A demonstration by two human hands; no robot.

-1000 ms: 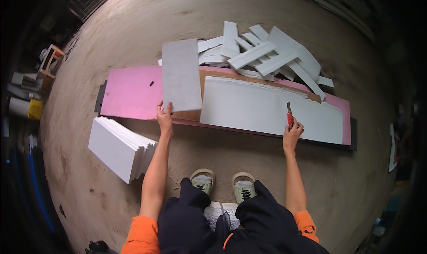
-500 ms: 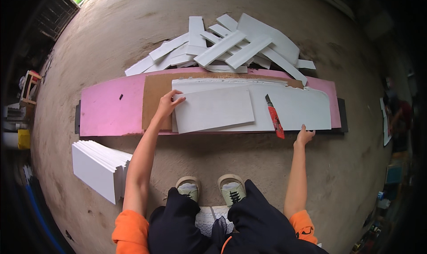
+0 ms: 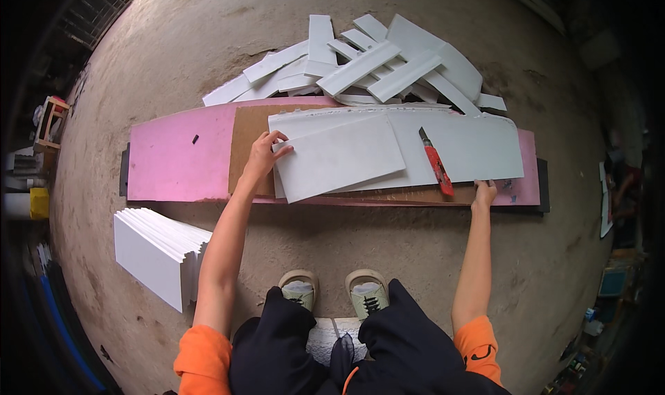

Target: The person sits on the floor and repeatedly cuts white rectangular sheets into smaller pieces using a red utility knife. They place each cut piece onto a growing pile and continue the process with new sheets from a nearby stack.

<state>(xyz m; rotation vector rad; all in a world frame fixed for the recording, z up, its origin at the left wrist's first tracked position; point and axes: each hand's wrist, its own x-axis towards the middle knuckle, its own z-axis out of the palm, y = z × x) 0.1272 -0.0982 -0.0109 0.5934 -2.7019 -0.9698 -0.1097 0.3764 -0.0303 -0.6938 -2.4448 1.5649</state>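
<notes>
A large white foam-like sheet (image 3: 464, 146) with a ragged far edge lies across a brown board (image 3: 242, 128) on a pink panel (image 3: 180, 159). On its left part rests a smaller white rectangular sheet (image 3: 339, 159), slightly askew. My left hand (image 3: 264, 153) pinches the left end of the white sheets, thumb on top of the smaller one. At the large sheet's near right edge, the fingers of my right hand (image 3: 484, 191) close on the rim. Between my hands, a red utility knife (image 3: 436, 163) lies with its blade pointing away, its handle reaching past the sheet's near edge.
Beyond the panel, white offcut strips (image 3: 360, 66) lie in a loose heap. A stack of white sheets (image 3: 156, 256) stands on the floor left of my left forearm. A small black piece (image 3: 195, 139) sits on the pink panel. My shoes (image 3: 367, 294) are close in front.
The large sheet has shifted away from me, mostly at its right end, baring a brown strip along the near edge. Both hands keep their hold. The view has moved slightly.
</notes>
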